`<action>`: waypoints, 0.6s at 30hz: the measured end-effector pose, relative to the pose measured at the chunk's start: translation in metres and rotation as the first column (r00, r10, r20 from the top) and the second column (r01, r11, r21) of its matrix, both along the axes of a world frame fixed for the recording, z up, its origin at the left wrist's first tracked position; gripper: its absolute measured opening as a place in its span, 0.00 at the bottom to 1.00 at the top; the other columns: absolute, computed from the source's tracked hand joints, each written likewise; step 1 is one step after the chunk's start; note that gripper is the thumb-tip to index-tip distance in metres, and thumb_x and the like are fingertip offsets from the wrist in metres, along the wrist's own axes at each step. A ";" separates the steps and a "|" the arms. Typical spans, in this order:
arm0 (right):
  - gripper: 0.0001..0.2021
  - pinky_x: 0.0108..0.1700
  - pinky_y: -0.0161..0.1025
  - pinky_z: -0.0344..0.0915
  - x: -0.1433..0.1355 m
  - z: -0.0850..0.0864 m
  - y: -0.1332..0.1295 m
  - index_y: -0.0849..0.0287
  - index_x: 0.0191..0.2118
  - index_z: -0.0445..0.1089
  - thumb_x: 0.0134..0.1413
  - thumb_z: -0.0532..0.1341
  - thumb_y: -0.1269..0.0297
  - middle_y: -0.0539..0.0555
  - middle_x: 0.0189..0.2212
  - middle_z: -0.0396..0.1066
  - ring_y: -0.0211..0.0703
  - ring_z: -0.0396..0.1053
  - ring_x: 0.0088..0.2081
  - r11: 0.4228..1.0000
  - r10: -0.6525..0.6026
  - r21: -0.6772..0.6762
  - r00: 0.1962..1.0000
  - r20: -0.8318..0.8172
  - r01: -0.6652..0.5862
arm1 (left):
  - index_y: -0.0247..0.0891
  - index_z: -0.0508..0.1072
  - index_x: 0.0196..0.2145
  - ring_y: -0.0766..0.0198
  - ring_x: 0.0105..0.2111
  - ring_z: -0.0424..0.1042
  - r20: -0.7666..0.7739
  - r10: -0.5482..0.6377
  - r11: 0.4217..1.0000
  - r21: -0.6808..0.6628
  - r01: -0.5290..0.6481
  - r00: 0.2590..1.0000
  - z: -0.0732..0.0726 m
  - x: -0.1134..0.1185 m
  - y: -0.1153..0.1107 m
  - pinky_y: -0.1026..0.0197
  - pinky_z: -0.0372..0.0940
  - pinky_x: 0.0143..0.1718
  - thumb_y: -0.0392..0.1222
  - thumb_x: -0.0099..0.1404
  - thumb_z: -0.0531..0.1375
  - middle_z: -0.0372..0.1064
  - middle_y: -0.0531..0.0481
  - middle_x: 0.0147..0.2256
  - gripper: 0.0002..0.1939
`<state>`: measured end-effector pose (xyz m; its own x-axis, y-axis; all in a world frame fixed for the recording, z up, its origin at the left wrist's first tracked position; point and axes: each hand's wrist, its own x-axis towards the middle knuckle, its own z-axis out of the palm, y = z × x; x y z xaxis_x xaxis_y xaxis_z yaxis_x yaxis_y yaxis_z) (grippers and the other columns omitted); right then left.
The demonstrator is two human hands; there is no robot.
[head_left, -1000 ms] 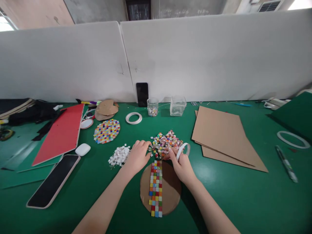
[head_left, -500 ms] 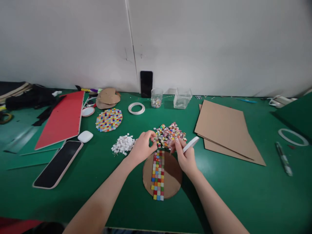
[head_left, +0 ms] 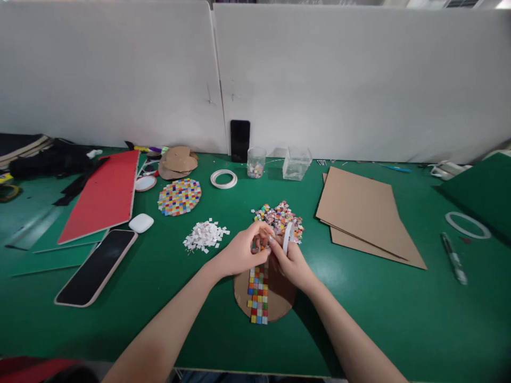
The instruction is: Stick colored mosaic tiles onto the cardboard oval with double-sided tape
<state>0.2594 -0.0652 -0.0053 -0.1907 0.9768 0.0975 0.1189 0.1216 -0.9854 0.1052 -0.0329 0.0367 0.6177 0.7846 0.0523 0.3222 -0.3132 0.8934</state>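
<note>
At the centre of the frame, the left hand [head_left: 247, 250] curls its fingers into a narrow arch, its tips meeting those of the right hand [head_left: 290, 261]; whether the left pinches anything small cannot be told. The right hand, thumb and fingers drawn together, carries a white ring of tape [head_left: 287, 238]. Just below them lies a round piece of cardboard [head_left: 281, 298], partly hidden by the hands, with a strip of coloured tiles [head_left: 258, 298] running down its left half. Right behind the hands spreads a pile of loose tiles [head_left: 280, 214]; to their left is a heap of white scraps [head_left: 203, 235]. Farther up and left rests a tile-covered disc [head_left: 179, 197]. Above centre stand a clear cup [head_left: 256, 164] with bits inside and a clear box [head_left: 297, 164]. Cardboard sheets [head_left: 359, 213] lie at right, a phone [head_left: 96, 268] at lower left, all on a green table [head_left: 371, 314].
</note>
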 end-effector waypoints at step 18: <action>0.26 0.08 0.27 0.39 0.001 0.016 0.000 0.59 0.14 0.56 0.58 0.49 0.48 0.43 0.06 0.52 0.27 0.47 0.07 0.918 -0.104 -0.392 0.919 -0.382 -0.059 | 0.40 0.63 0.40 0.65 0.27 0.67 -0.007 0.304 0.948 0.100 -0.302 0.953 -0.026 -0.005 0.020 0.63 0.62 0.30 0.45 0.67 0.48 0.65 0.53 0.27 0.09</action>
<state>0.2603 -0.0656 0.0106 -0.1949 0.9538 -0.2285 -0.2832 -0.2778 -0.9180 0.1005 -0.0129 0.0107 0.3537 0.9268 0.1260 0.4348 -0.2822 0.8552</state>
